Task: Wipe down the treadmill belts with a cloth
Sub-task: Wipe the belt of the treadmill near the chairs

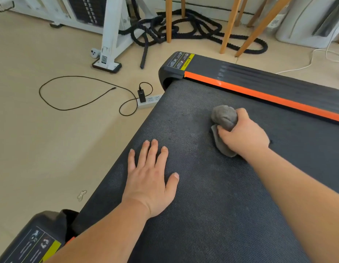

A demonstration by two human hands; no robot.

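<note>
Right hand (242, 132) fingers (224, 130) are curling tight around the grey cloth (223, 126), bunching it against the dark treadmill belt (212, 196) near the orange side strip (260, 94). Left hand (151, 179) is lying flat on the belt, fingers spread, close to its floor-side edge. A black cable (73, 92) is looping across the floor (51, 139).

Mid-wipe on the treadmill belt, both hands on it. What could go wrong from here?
1. The left hand lies flat on the belt near its edge; if the belt rolls under its weight, the hand may slip off.
2. The right hand grips the cloth in a wad, so little of it touches; patches may get missed.
3. A power strip lies on the floor by the belt; a wide sweep could knock it.
</note>
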